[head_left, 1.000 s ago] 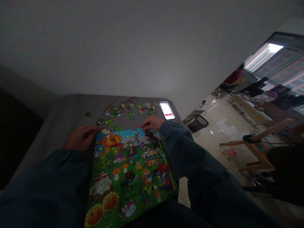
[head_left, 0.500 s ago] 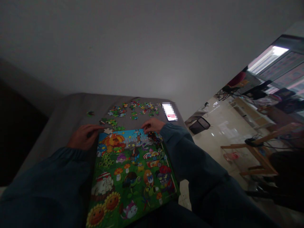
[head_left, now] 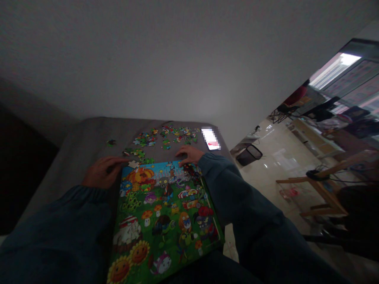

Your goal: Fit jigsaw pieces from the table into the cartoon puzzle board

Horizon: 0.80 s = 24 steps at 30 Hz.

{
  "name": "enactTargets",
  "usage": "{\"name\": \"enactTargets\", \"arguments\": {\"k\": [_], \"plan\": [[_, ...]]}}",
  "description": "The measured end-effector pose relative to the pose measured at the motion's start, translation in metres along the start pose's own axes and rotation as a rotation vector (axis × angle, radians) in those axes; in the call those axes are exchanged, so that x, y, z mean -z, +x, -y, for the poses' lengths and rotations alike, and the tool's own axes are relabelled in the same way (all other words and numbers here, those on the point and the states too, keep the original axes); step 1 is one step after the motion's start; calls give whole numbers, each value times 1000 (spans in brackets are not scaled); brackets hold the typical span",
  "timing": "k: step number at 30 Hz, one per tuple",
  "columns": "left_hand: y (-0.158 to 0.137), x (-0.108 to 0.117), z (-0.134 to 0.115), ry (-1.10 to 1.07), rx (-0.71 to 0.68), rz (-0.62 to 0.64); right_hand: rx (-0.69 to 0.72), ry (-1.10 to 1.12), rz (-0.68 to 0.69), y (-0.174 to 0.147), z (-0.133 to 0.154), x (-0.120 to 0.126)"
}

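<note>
A green cartoon jigsaw puzzle board (head_left: 139, 221) lies close in front of me, tilted in view, with sunflowers at its near left corner. At its far left corner, my left hand (head_left: 102, 170) has its fingers closed at the edge of a pale jigsaw piece (head_left: 134, 164). Over the board's far edge, right of the middle, is my right hand (head_left: 192, 154), its index finger and thumb apart and nothing visible between them. Loose jigsaw pieces (head_left: 145, 139) are spread beyond the board, some close to its far left edge.
The pieces lie on a grey cloth-covered surface (head_left: 89, 138) against a pale wall (head_left: 166, 71). A lit phone (head_left: 211, 139) rests at its far right. On the floor to the right stand a dark bin (head_left: 249, 156) and a wooden chair frame (head_left: 321, 189).
My right hand's finger and thumb have spread apart from a closer pinch. My left hand stays at the pale piece. The view has shifted slightly.
</note>
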<state>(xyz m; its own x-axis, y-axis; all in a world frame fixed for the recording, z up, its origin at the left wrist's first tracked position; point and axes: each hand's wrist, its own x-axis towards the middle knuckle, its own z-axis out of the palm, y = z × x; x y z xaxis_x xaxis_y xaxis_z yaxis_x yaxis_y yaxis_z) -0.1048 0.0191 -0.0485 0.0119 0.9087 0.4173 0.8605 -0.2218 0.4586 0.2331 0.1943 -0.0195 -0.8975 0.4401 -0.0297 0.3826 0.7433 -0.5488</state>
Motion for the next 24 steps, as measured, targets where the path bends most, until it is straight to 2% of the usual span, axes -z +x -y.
{"name": "enactTargets", "arguments": {"k": [4, 13, 24], "plan": [[0, 2, 2, 4, -6, 39, 5, -30, -2, 0, -3, -3], [0, 1, 2, 3, 1, 22, 9, -69, 24, 2, 7, -2], [0, 1, 1, -13, 24, 26, -10, -106, 44, -5, -8, 1]]}}
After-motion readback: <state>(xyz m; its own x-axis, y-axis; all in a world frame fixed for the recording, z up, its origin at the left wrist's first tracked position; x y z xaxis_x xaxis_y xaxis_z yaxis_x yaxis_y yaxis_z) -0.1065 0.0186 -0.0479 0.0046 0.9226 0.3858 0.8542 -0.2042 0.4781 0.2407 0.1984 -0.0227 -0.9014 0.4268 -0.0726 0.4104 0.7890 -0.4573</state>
